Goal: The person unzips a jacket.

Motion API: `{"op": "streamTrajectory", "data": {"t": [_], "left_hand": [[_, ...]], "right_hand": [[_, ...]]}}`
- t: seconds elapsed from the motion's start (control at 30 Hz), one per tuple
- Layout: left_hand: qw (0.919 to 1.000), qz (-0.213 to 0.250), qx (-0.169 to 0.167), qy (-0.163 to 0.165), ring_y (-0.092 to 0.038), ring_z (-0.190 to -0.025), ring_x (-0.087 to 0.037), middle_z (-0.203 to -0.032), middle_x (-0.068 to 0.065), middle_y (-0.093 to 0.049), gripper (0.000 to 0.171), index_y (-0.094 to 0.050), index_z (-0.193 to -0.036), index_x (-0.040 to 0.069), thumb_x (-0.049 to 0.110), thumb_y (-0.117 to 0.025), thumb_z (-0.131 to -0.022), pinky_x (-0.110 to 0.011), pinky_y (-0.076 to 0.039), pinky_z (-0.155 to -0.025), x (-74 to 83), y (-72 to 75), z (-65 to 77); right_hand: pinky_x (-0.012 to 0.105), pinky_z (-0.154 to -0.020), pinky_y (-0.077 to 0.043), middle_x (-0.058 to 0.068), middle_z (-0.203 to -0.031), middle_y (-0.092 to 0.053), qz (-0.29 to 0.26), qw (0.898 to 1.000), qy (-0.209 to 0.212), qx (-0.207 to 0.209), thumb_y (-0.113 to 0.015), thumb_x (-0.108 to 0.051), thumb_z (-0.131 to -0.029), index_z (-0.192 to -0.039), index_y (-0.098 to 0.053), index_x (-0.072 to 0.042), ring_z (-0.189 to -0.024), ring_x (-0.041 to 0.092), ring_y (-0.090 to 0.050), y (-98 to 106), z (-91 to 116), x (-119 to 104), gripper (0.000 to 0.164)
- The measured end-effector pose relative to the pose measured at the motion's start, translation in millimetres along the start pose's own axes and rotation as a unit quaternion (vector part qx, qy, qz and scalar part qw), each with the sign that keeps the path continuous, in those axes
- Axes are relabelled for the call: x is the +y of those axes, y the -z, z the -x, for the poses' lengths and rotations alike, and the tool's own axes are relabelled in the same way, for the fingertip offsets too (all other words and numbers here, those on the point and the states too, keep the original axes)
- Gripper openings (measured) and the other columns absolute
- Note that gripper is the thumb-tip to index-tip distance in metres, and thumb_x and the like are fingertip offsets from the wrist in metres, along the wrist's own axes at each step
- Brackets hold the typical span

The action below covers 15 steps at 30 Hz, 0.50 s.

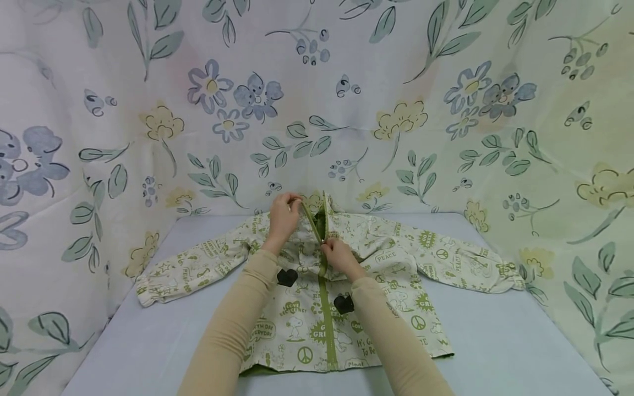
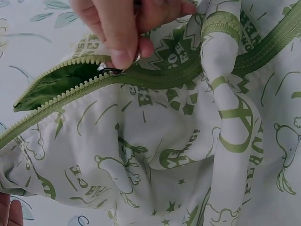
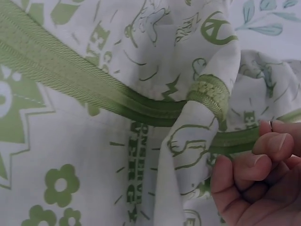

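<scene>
A white jacket (image 1: 297, 319) with green cartoon prints lies front up, its sleeves spread to both sides. Down its middle runs a green zipper (image 1: 327, 324), closed below and parted in a V at the collar. My left hand (image 1: 284, 217) pinches the collar's edge on the left of that opening. At the bottom of the V my right hand (image 1: 339, 256) pinches the small metal zipper pull (image 2: 109, 69) between thumb and finger. The right wrist view shows the right hand (image 3: 254, 183) with curled fingers by the zipper tape, beside a bunched fold of cloth.
The jacket rests on a pale table (image 1: 148, 341). A floral curtain (image 1: 317, 99) hangs behind it and along both sides. The right sleeve's cuff (image 1: 510, 275) reaches the table's right edge. Two black heart-shaped pieces (image 1: 287, 278) show near the forearms.
</scene>
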<state>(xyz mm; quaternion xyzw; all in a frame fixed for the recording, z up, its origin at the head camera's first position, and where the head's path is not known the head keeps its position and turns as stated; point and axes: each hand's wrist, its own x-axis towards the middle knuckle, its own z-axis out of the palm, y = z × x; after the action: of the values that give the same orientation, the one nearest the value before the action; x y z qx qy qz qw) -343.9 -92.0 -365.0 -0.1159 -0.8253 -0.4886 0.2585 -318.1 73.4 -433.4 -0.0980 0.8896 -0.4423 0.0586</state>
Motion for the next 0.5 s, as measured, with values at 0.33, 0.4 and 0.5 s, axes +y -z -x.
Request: {"op": "streamTrajectory", "data": {"t": [0.33, 0.4, 0.5], "left_hand": [[0.9998, -0.001, -0.003, 0.018, -0.049, -0.094, -0.024, -0.102, -0.012, -0.055, 0.017, -0.063, -0.103, 0.003, 0.012, -0.05, -0.097, -0.038, -0.042, -0.081, -0.3, 2.2, -2.2], [0.9999, 0.001, -0.001, 0.017, -0.049, -0.095, -0.024, -0.103, -0.011, -0.055, 0.017, -0.062, -0.104, 0.003, 0.012, -0.05, -0.097, -0.037, -0.042, -0.082, -0.7, 2.4, -2.5], [0.9998, 0.007, -0.001, 0.017, -0.049, -0.096, -0.024, -0.103, -0.011, -0.055, 0.017, -0.062, -0.104, 0.002, 0.012, -0.05, -0.097, -0.037, -0.042, -0.083, -1.0, 2.7, -2.7]], "right_hand": [[0.026, -0.042, -0.029, -0.001, -0.051, -0.027, 0.008, 1.0, 0.022, 0.001, -0.043, -0.02, -0.101, -0.062, -0.032, -0.013, -0.04, 0.011, -0.024, -0.1, 1.9, 6.5, 0.041], [0.025, -0.042, -0.029, -0.002, -0.049, -0.026, 0.006, 1.0, 0.023, 0.003, -0.043, -0.02, -0.101, -0.061, -0.031, -0.014, -0.04, 0.011, -0.023, 0.0, 1.9, 6.0, 0.042], [0.025, -0.042, -0.029, -0.002, -0.048, -0.026, 0.005, 1.0, 0.021, 0.004, -0.044, -0.019, -0.1, -0.059, -0.031, -0.014, -0.04, 0.011, -0.024, 0.6, 2.5, 5.7, 0.044]]}}
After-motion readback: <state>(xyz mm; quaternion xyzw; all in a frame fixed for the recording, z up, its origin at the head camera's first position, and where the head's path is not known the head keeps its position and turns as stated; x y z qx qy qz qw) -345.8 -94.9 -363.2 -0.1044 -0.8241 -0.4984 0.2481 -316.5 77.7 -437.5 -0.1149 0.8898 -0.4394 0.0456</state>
